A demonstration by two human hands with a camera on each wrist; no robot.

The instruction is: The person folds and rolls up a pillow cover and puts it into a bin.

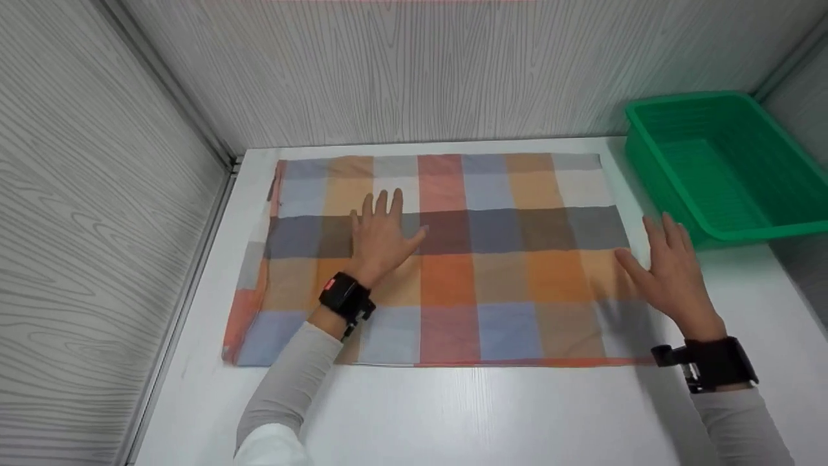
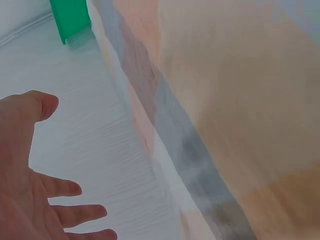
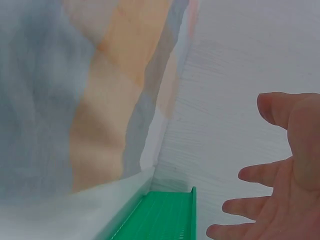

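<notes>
A: Which way did the checked cloth (image 1: pixel 446 259) lie?

B: I saw it flat on the white table (image 1: pixel 453 414), long axis running left to right, far edge near the wall.

A: And the hands?

B: My left hand (image 1: pixel 380 236) rested on its left half, fingers straight and apart; my right hand (image 1: pixel 673 275), fingers spread, was at its right edge.

A: Containers?

B: The green basket (image 1: pixel 724 168), far right, showed nothing inside.

Green basket (image 1: pixel 724 168) blocks the right; bare table (image 1: pixel 453 414) lies open in front.
</notes>
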